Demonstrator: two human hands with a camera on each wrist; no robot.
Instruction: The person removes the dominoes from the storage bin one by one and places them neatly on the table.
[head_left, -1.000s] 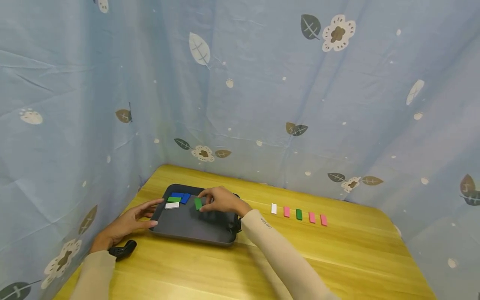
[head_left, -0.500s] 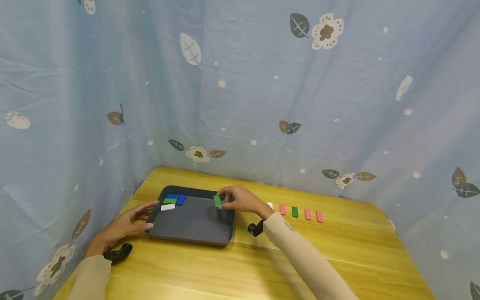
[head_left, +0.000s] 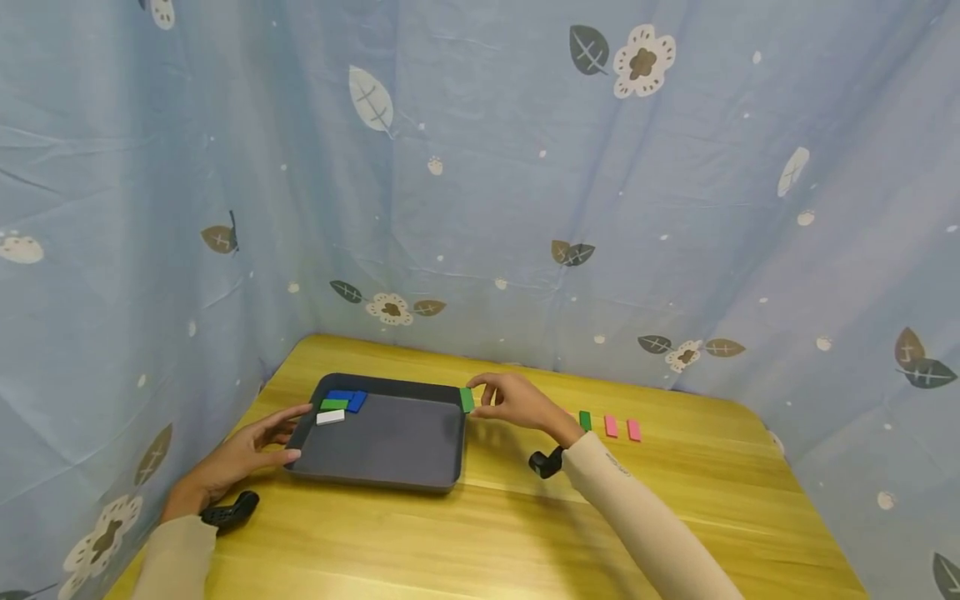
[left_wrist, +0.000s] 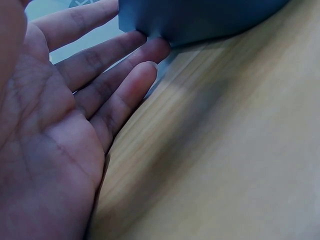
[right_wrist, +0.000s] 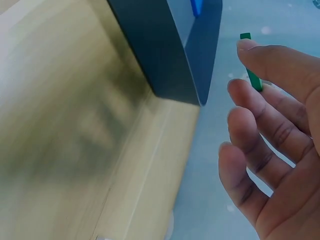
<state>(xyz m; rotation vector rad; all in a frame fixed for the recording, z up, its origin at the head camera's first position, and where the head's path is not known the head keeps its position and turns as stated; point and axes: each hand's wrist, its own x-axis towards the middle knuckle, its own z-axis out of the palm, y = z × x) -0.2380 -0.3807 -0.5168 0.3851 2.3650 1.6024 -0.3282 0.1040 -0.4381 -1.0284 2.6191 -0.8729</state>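
Right grip (head_left: 516,400) is clamping down on a held green block (head_left: 467,400), pinching it between thumb and fingertips just below the centre of the head view. From the right wrist, that block is showing its narrow edge at the upper right, thumb on the near side, the lower fingers bending loosely beneath. In the head view it is overlapping the upper right corner of a dark grey tray (head_left: 397,446), though the right wrist view is showing it apart from the tray's wall.

Over at the lower left of the frame, the left grip (head_left: 240,454) is spreading its fingers apart, their tips resting at the tray's left side.

Inside the tray, near its upper left corner, two blue blocks (head_left: 358,402) are lying close together, with a flat green block (head_left: 334,405) and a white block (head_left: 330,417) lying just below.

Right of centre on the yellow table (head_left: 375,542), a dark green block (head_left: 585,421) is peeking out behind the right wrist, and two pink blocks (head_left: 611,426) are lying in line with it.

Behind everything, a blue printed curtain (head_left: 487,192) is hanging.
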